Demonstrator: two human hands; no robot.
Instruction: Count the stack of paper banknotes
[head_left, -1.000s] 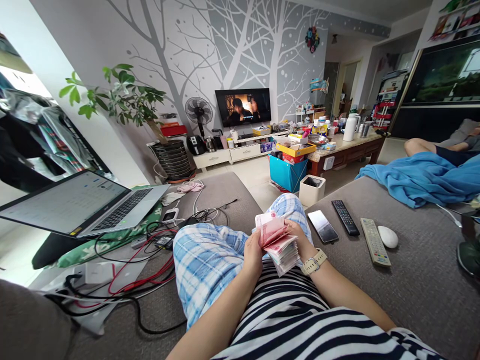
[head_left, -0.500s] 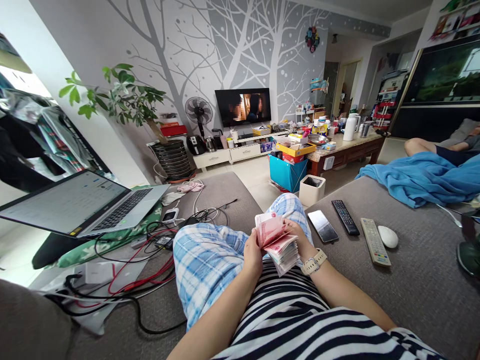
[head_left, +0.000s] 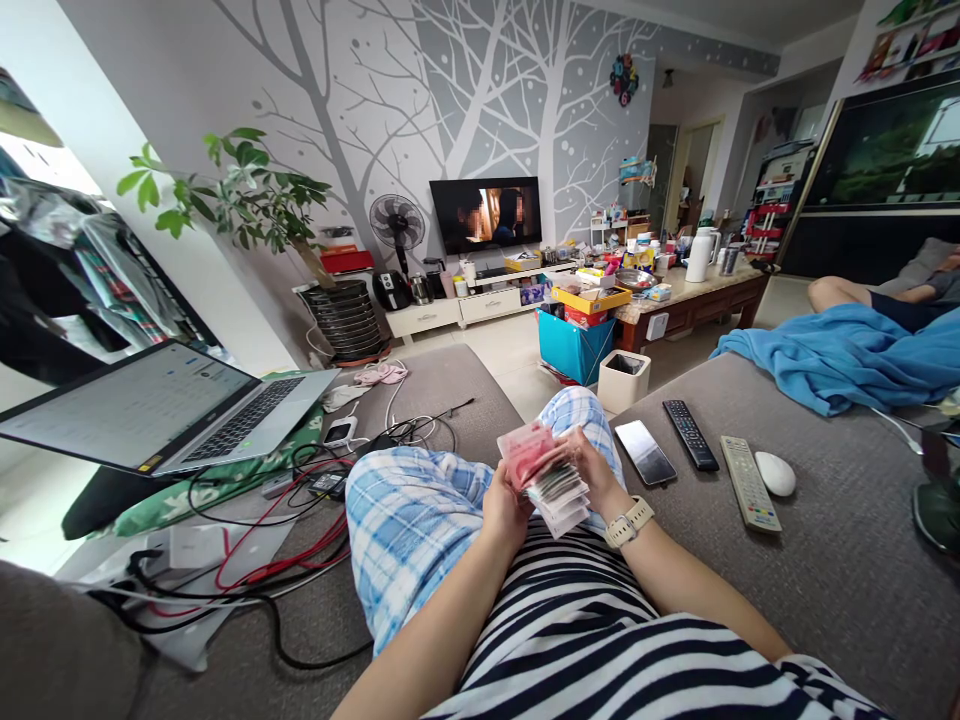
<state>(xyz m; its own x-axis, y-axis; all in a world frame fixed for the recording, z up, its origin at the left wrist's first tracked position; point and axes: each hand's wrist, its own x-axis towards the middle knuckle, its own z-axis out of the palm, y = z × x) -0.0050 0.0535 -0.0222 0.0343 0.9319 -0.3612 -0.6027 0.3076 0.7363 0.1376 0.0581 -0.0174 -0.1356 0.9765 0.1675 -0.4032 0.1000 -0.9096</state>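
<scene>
A stack of red and white banknotes [head_left: 553, 480] is held over my lap, between the two hands. My left hand [head_left: 505, 508] grips the stack from its left side, fingers mostly hidden behind the notes. At the upper right edge, my right hand [head_left: 592, 470] has its fingers on the notes; motion blurs the fingertips. The lower ends of the notes fan out toward my striped shirt. A pale watch [head_left: 630, 521] is on my right wrist.
On the sofa to my right lie a phone [head_left: 646, 452], a black remote [head_left: 690, 435], a grey remote [head_left: 751, 484] and a white mouse [head_left: 775, 474]. Leftward are an open laptop [head_left: 247, 420] and tangled cables [head_left: 322, 540]. Another person's leg [head_left: 840, 293] shows beside a blue blanket [head_left: 847, 350].
The upper notes have swung left and down, and the stack's lower ends are spread wider. My right hand has shifted slightly along the stack's edge.
</scene>
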